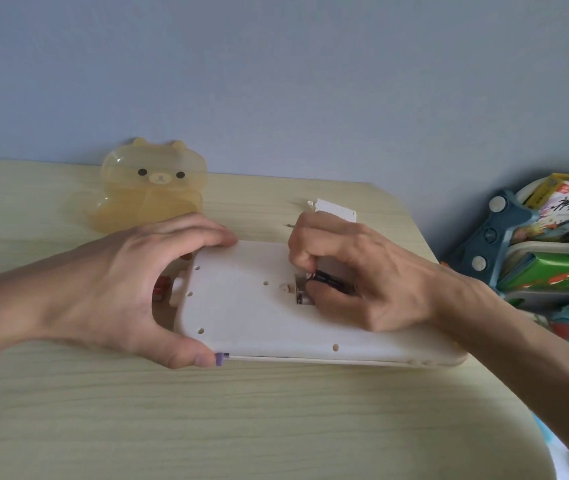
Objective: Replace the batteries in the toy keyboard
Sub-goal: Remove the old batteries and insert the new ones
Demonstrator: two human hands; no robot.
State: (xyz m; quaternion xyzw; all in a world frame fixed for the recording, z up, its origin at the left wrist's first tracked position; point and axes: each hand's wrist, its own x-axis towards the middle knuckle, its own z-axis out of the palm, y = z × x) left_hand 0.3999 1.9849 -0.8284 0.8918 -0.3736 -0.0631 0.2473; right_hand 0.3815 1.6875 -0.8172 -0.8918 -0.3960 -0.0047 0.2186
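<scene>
Toy keyboard [248, 306]: one | my left grip [130, 282] clasps its edge | my right grip [356, 271] pinches one battery [332, 280] | compartment [301, 296] mostly hidden

On the table [276, 427], bear box [153, 188] lies behind the keyboard [241, 306].

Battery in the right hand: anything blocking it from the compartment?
Nothing visible. The cover lies off on the table behind the keyboard, and the right hand pinches the black battery right at the open compartment. Its fingers hide most of the bay, so its inside is unclear.
</scene>
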